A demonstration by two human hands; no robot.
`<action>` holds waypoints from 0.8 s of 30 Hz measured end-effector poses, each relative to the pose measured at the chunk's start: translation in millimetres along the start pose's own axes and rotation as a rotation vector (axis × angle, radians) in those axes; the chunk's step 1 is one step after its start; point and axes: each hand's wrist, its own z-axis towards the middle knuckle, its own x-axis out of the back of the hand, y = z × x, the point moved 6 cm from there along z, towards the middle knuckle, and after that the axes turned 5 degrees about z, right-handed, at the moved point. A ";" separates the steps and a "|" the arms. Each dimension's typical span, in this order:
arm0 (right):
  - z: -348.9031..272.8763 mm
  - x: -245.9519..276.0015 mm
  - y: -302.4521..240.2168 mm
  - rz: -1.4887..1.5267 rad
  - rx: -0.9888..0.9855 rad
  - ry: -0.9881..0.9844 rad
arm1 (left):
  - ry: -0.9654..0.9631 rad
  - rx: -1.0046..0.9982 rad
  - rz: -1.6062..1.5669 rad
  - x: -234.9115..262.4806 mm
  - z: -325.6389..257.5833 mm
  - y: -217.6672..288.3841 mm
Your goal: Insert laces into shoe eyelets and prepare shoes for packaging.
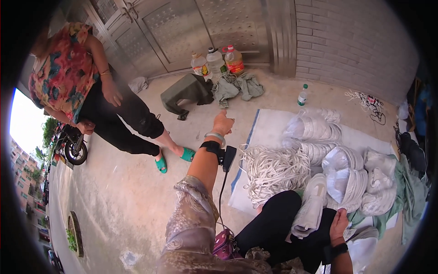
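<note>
My left hand (pixel 222 124) is stretched out ahead over the concrete, a finger pointing away and nothing in its grasp. A bracelet and a black strap with a small device sit on that wrist. A white lace-up shoe (pixel 310 208) lies across my lap, apart from both hands. My right hand (pixel 338 224) rests beside my right knee with its fingers curled together; whatever they may hold is hidden. To the left of the shoe lies a big tangled heap of white shoelaces (pixel 276 173). Stacked white shoes or shoe parts (pixel 344 176), some in clear plastic, lie beyond my knees.
A person (pixel 109 91) in green slippers stands at the left. A dark green stool (pixel 187 93), grey-green cloths (pixel 237 86) and several large plastic bottles (pixel 216 61) are by the metal doors (pixel 178 32). A small bottle (pixel 302 96) stands beyond the white sheet (pixel 264 121).
</note>
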 end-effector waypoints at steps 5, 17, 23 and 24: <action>-2.2 -0.9 -3.2 0.007 0.047 0.016 | -0.154 -0.001 -0.049 -37.2 -37.4 -35.7; -2.4 -5.2 -5.5 -0.058 0.079 0.038 | -0.054 -0.133 0.088 17.5 -11.5 30.3; -5.2 -4.5 -1.9 -0.061 0.027 0.037 | -0.122 -0.221 0.283 -20.7 -47.9 31.3; -5.9 -4.8 -1.7 -0.053 0.025 0.034 | -0.245 -0.213 0.273 -44.6 -62.6 24.3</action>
